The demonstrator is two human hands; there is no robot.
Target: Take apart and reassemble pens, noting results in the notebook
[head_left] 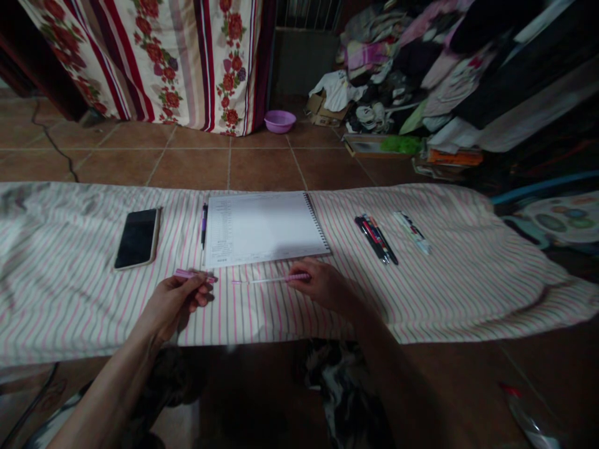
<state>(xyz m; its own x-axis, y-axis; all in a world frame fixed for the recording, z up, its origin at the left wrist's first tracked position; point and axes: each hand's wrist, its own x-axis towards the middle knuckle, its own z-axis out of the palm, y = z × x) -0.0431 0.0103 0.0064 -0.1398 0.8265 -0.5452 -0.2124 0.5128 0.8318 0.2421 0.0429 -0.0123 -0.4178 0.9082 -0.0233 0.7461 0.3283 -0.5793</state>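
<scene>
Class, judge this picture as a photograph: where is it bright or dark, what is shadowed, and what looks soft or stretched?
Head view: dim overall, with the notebook among the brightest areas; head view: grey shading crosses its page, and shadow darkens the cloth beside the left hand; head view: its print is too soft to read, and the upper-right clothes look stretched.

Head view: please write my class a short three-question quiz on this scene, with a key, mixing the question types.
1. True or false: the phone lies to the left of the notebook.
2. The notebook's spiral binding is on the side nearer:
a) the phone
b) the group of pens
3. Fill in: the slim pink-ended rod is held in the person's ____ hand.

Key: 1. True. 2. b. 3. Right.
</scene>
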